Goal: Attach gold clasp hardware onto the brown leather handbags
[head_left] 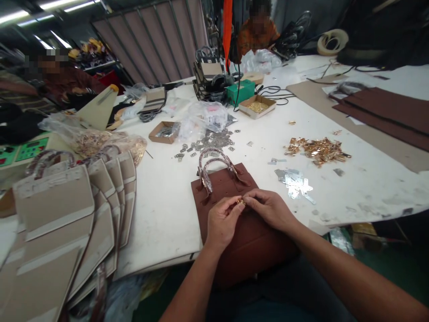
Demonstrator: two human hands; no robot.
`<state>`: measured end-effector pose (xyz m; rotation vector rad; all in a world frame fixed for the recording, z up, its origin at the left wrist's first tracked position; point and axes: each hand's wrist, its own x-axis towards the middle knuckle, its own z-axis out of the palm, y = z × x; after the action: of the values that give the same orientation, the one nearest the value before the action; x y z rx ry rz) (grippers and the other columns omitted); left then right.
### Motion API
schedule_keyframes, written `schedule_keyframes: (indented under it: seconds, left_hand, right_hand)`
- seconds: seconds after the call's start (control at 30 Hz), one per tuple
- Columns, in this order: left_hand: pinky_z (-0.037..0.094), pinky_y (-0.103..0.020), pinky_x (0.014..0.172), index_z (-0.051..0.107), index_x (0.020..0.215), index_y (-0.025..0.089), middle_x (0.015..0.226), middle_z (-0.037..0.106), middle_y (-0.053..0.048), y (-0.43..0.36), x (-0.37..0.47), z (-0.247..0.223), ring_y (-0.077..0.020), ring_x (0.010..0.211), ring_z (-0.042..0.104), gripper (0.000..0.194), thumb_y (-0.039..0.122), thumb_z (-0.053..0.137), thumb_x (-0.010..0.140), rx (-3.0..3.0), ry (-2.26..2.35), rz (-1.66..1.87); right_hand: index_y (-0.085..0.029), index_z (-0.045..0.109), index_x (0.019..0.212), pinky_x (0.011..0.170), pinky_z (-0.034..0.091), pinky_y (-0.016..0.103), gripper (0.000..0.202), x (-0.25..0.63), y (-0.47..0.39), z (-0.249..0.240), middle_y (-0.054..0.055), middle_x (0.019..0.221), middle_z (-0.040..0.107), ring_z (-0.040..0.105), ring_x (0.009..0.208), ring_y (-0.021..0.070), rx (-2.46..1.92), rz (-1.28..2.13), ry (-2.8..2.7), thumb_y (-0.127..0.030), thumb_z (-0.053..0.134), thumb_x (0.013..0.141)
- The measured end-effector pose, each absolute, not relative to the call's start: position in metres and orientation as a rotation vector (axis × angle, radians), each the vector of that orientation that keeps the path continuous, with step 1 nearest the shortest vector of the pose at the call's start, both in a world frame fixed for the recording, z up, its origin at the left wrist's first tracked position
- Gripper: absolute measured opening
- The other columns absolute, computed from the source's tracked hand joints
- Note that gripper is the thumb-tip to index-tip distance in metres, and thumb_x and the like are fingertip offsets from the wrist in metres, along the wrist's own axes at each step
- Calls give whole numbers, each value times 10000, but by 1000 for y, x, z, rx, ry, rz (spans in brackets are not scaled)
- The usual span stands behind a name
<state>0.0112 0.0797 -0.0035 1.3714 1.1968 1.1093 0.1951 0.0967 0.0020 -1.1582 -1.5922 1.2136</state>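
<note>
A brown bag panel with plastic-wrapped handles lies over the table's front edge, partly under my hands. Above its middle, my left hand pinches a small gold metal piece. My right hand meets it from the right, its thumb and forefinger closed on the same piece. The fingers cover much of the piece, so its shape is hard to make out. To the right lie silver metal plates and a pile of gold hardware.
Stacked beige-backed panels stand at the left. Loose silver plates, a cardboard box, a box of gold parts and a green box are farther back. Brown sheets lie at right. Two people sit across the table.
</note>
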Motion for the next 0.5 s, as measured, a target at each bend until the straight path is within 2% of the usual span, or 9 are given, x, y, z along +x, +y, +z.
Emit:
schedule_keyframes:
  seconds: [0.17,0.27,0.4,0.5]
  left_hand:
    - [531,-264,833,789,1095,233,1020,755,-37,76,12,1,-165,912,687,182,265,713,934,1570,1229,1115]
    - [528,-269,813,780,1128,238,1044,740,-46,77,11,-1,-170,912,675,212,301,712,938,1534,1214,1140]
    - [529,-286,819,770,1170,253,1028,713,-57,75,10,0,-184,931,660,243,334,679,960,1546,1204,1147]
    - [541,-313,890,712,1274,270,1101,695,-59,67,3,5,-193,998,656,311,318,650,974,1652,1237,1118]
  right_hand:
    - [-220,705,874,764,476,309,302,196,94,-1,5,828,684,628,802,198,-1211,1181,-1607,-456,576,1012]
    - [-222,731,954,860,490,323,283,198,94,2,19,932,718,654,916,218,-1140,1262,-1562,-458,584,1013]
    - [-230,744,1088,1012,470,362,258,200,93,7,41,1117,736,657,1088,256,-1034,1329,-1556,-441,695,948]
    - [-218,758,989,941,497,349,272,198,91,5,36,1003,751,678,996,245,-1088,1358,-1502,-473,668,959]
